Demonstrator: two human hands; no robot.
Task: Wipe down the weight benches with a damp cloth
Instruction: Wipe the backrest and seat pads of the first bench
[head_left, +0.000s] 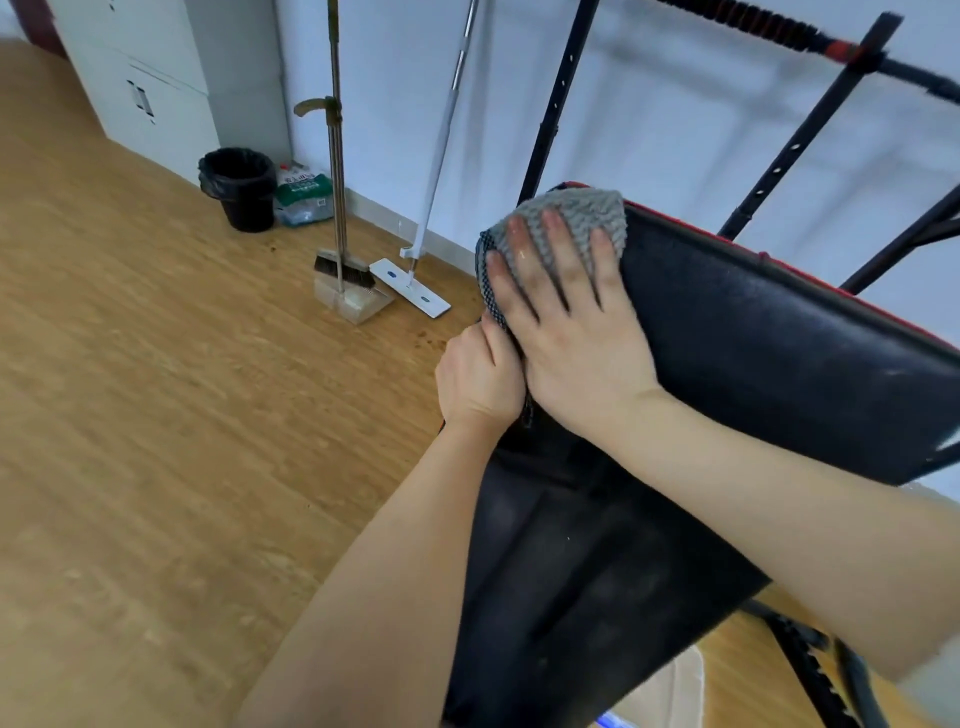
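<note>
Now right hand (576, 343) presses cloth (577, 214) on bench (753, 338), fingers spread; left hand (480, 379) grips its edge

- Bench (753, 338): black pad, dusty, backrest tilted up, red trim on far edge.
- Cloth (576, 218): grey, on backrest's top left corner, draped over the edge.
- Floor (156, 389): wood-look.
- On floor by the wall: white cabinet (150, 78), black bin (241, 189), bag (304, 200) just beside it, broom (343, 267) upright in dustpan (358, 309), mop (410, 288) head flat.
</note>
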